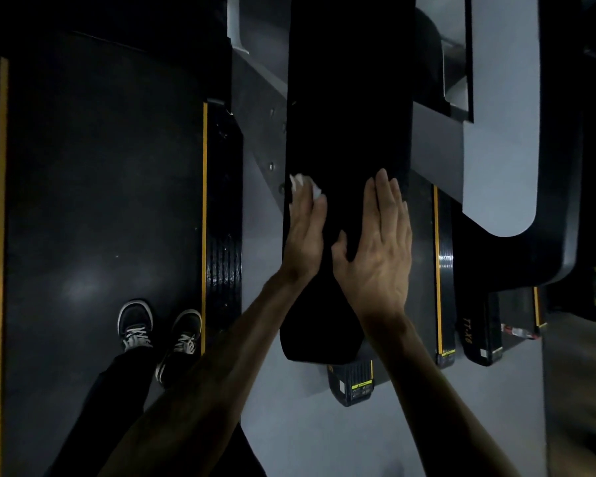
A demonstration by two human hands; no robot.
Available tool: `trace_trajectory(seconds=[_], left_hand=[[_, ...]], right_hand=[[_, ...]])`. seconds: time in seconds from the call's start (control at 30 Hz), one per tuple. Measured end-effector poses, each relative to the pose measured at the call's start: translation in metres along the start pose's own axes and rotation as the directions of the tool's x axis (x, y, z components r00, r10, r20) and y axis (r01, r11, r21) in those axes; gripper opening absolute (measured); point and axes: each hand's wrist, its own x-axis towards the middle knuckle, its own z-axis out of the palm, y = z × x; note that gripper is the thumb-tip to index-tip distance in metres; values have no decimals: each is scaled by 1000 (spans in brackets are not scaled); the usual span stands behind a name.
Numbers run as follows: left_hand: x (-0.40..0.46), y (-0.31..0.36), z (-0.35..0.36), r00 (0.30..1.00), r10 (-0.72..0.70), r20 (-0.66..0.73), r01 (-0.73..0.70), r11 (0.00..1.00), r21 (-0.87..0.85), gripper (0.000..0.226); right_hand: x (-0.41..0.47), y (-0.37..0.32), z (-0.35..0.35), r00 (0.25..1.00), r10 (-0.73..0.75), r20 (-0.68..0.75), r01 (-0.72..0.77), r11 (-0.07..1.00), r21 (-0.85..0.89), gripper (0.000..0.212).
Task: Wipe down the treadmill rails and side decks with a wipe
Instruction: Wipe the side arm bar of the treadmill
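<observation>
A wide black treadmill rail (pixel 348 98) runs away from me through the middle of the view. My left hand (pixel 305 232) lies on its left edge and presses a white wipe (pixel 303 185) against it; the wipe shows past my fingertips. My right hand (pixel 379 246) rests flat on the right half of the same rail, fingers together, with nothing in it. Below on the left lies the dark belt (pixel 100 201) with yellow edge lines, and beside it the ribbed black side deck (pixel 223 235).
My two sneakers (pixel 159 333) stand on the belt near its right yellow line. A grey floor strip (pixel 289 425) runs under the rail. To the right stands a second treadmill with a grey console arm (pixel 503 132) and a yellow-lined deck (pixel 443 270).
</observation>
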Motion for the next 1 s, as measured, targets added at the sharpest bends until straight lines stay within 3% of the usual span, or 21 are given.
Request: trace_trajectory(seconds=[0.1,0.23,0.3,0.4,0.57,0.73,0.8,1.0], left_hand=[[35,10,-11,999,34,41,-32,999,-43,77],[74,-45,-33,974,-161,158,184,972,-147,87],[68,-66,-38,951,-280,129,295,948,-120,94],[33,-61,-30,981,-169,92,178,979,-96,73],[-16,-41,-14,988,-152,3,152,988,3,79],[-6,8,4,993,121,17,-122,991,57,75],[20,11,-1,994,112,17,-113,991,66,78],[53,-19,-25,992,-124,21,124,992,-8,92]], right_hand=[[0,0,0,1000,1,-5,-1,1000,-12,77],[2,0,0,1000,1,3,-1,1000,-8,76],[1,1,0,1000,0,3,0,1000,-14,75],[1,1,0,1000,2,-1,-2,1000,-22,75],[0,0,0,1000,8,8,-7,1000,-12,75],[0,-1,0,1000,12,-10,-12,1000,-6,75],[1,-1,1,1000,10,-6,-10,1000,-16,75],[0,1,1,1000,4,9,-4,999,-39,74]])
